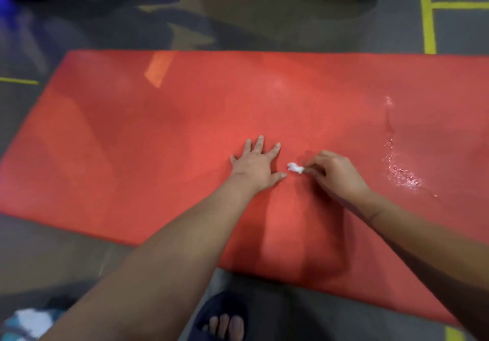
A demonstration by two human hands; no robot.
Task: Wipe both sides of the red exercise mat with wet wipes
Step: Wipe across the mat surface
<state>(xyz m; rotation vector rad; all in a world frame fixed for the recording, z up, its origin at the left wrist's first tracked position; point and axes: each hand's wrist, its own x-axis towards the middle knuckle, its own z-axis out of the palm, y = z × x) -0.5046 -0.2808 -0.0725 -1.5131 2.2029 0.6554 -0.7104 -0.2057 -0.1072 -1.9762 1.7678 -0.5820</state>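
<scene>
The red exercise mat [148, 139] lies flat on the floor and fills most of the view. My left hand [258, 164] rests flat on it near the middle, fingers spread. Just to its right, my right hand [336, 174] pinches a small crumpled white wet wipe [295, 168] against the mat's surface. A shiny wet streak [399, 174] glistens on the mat further to the right.
The grey floor [291, 23] around the mat carries yellow tape lines [426, 12] at the far right. My foot in a dark sandal [225, 319] stands at the mat's near edge. A blue-and-white packet [26, 322] lies at the lower left corner.
</scene>
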